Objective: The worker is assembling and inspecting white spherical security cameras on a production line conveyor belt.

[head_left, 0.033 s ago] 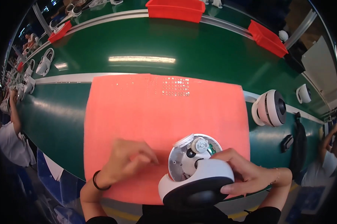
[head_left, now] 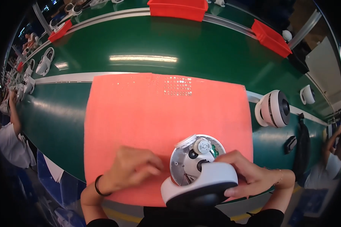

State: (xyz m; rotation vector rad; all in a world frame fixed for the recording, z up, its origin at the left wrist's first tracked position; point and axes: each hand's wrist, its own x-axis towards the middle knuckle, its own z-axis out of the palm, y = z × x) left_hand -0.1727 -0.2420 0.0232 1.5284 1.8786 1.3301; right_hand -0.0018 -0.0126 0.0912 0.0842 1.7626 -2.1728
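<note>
My right hand (head_left: 250,176) is closed on a white rounded housing (head_left: 215,174) with a black face, thumb on the black side and fingers over the white rim. Behind it, an open round white shell (head_left: 178,159) rests on the pink mat. Inside the shell sit a small round motor (head_left: 202,146) and part of a green circuit board (head_left: 214,150); the housing hides its near side. My left hand (head_left: 134,166) hovers over the mat left of the shell, apart from it. Its curled fingers are blurred by motion, and I cannot make out anything in them.
Small screws (head_left: 178,86) stand in rows at the back of the pink mat (head_left: 140,113). A white and black round unit (head_left: 274,109) stands to the right, near a small black object (head_left: 290,144). Red bins (head_left: 178,9) line the far rail. People work at both sides.
My left hand has shifted slightly right, toward the shell, its fingers in motion. My right hand and the housing have barely moved.
</note>
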